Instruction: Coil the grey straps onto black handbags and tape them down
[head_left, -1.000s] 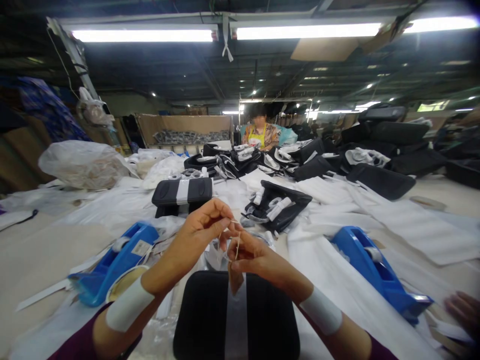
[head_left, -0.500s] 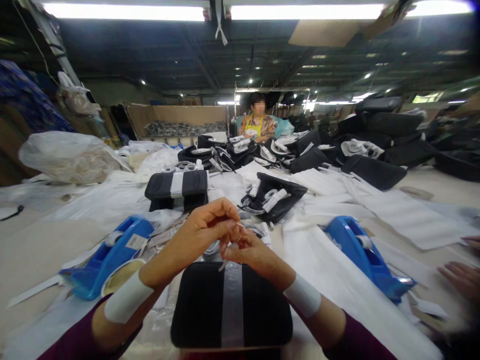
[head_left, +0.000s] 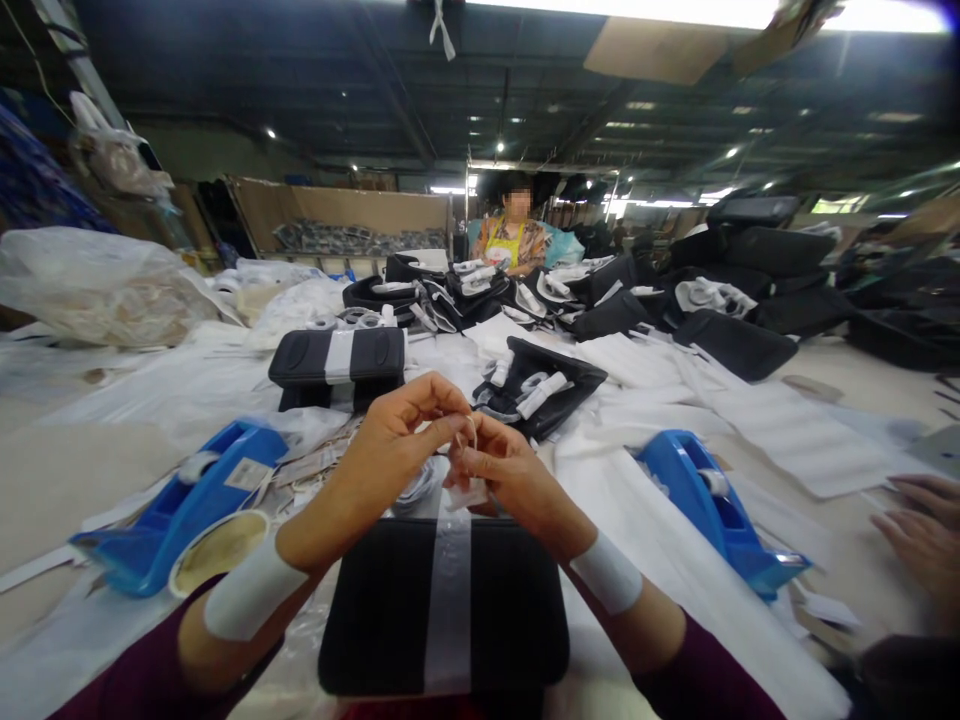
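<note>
My left hand (head_left: 405, 435) pinches one side of a thin pale string loop (head_left: 472, 430), its thumb and forefinger together. On the other side, my right hand (head_left: 499, 465) has its fingers closed on the same loop, and a small whitish tag (head_left: 466, 494) hangs beneath them. Both hands meet above the far edge of a black case (head_left: 379, 610), which has a translucent band (head_left: 450, 610) down its middle. Behind the hands, a coiled grey cable (head_left: 420, 487) is partly hidden.
Blue tape dispensers (head_left: 176, 520) (head_left: 720, 510) stand on both sides, the left beside a round tub (head_left: 221, 545). Another banded black case (head_left: 337, 358) and an open black pouch (head_left: 555, 385) lie ahead. Another person's hands (head_left: 926, 530) are at right; a person in a yellow apron (head_left: 504, 245) is beyond.
The string loop between my fingers now shows more openly, with the tag hanging below. The view has shifted slightly, and the other person's hands at right reach further into it.
</note>
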